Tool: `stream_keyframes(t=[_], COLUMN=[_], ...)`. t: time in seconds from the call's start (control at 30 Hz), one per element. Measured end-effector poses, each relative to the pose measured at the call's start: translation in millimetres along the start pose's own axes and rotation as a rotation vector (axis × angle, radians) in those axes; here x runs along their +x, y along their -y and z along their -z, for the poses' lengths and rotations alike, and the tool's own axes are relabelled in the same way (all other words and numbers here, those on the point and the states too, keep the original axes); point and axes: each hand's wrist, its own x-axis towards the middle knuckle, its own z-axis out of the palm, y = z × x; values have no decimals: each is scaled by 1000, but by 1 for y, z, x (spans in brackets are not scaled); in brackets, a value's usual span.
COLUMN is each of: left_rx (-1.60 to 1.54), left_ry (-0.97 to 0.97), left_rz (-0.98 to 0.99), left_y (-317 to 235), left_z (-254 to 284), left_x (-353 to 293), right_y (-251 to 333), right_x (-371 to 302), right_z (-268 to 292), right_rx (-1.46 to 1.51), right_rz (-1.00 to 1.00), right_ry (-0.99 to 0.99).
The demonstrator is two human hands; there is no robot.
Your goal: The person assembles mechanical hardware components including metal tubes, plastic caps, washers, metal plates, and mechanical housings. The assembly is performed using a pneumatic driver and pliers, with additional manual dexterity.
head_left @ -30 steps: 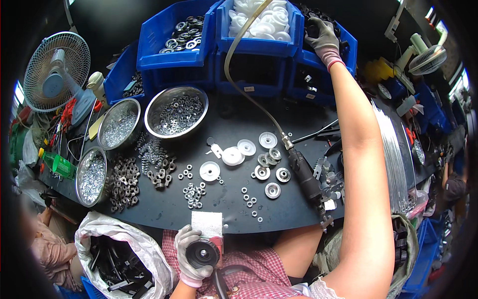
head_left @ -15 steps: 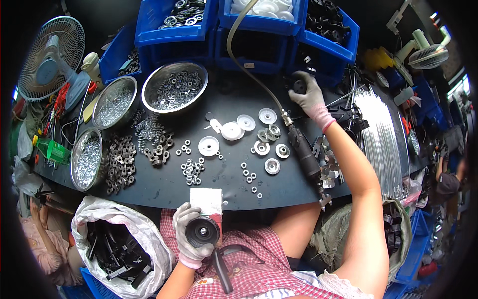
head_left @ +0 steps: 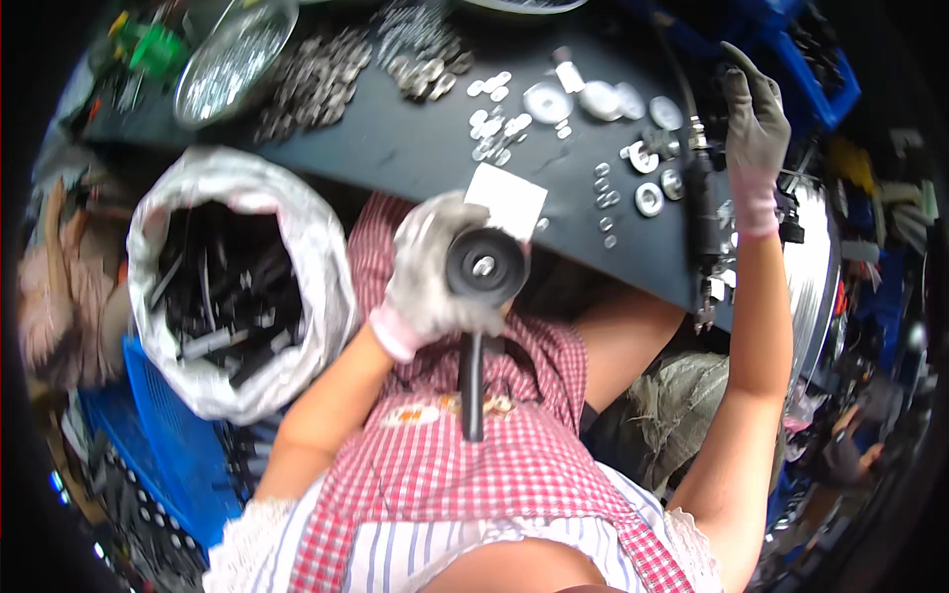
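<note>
My left hand (head_left: 430, 267), in a grey-white glove, is closed round a black round cup-shaped part (head_left: 499, 259) with a shiny metal piece at its centre. A black bar (head_left: 472, 390) hangs below the part, over my apron; their join is hidden. My gloved right hand (head_left: 758, 124) is raised over the table's right side, with fingers stretched and apart. Nothing plainly shows between them, though blur and the dark background obscure the gap. Left of that hand lies a black air screwdriver (head_left: 704, 212) with a hose. A white card (head_left: 507, 198) lies beyond my left hand.
White plastic discs (head_left: 601, 100), metal-centred wheels (head_left: 648, 200) and loose nuts (head_left: 606, 200) lie on the dark table (head_left: 395, 148). Dark metal parts (head_left: 316, 84) are piled near a steel bowl (head_left: 183, 107). A white sack (head_left: 331, 287) of black parts stands left; blue bins (head_left: 820, 74) stand far right.
The whole view has swung, so the table sits higher and tilted. My left hand still holds the black part. My right hand's fingers, earlier curled at a black round piece, now look straighter.
</note>
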Motion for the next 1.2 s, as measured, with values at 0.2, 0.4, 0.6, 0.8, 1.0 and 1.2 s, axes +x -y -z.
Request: stream_keyframes(t=[0.2, 0.4, 0.6, 0.8, 1.0, 1.2], left_rx=[-40, -85, -99, -86, -84, -49], left_ry=[11, -83, -113, -122, -127, -80], left_rz=[5, -14, -34, -21, -6, -15], left_y=[5, 10, 9, 9, 13, 14], left_z=[-6, -16, -15, -18, -19, -16], left_x=[-1, -7, -9, -7, -9, -9], right_y=[112, 105, 113, 114, 127, 144], right_x=[-113, -140, -145, -154, -147, -154], right_z=[-68, -74, -63, -64, -56, -46], right_rx=[3, -350, -429, -370, -332, -518], right_rz=[299, 638, 448, 501, 514, 484], right_ry=[459, 513, 332, 454, 730, 726])
